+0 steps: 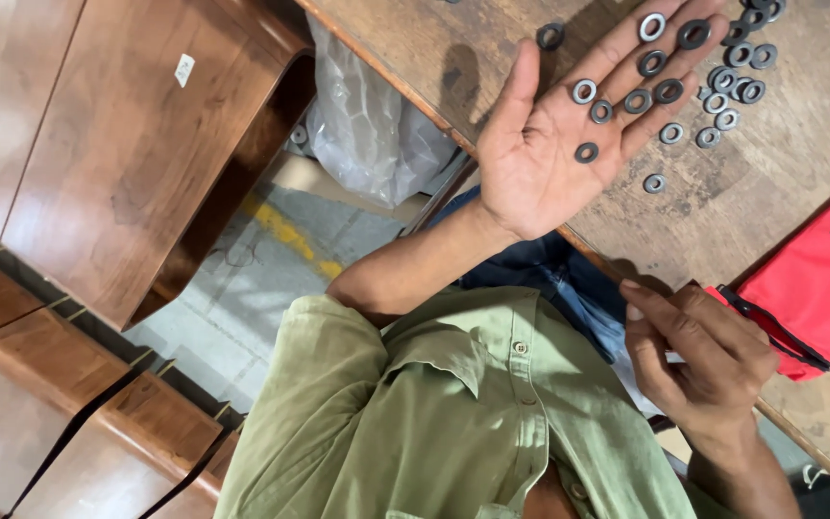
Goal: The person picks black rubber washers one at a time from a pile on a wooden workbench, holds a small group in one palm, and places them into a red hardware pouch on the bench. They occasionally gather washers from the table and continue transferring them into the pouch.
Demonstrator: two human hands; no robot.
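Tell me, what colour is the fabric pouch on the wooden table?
Red fabric pouch with a black zip; head view.

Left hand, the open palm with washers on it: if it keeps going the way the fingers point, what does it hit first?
Likely the loose pile of washers on the wooden table, just past the fingertips of the left hand. The fingers point up-right toward it. Height above the table is unclear, so the hand might pass over them.
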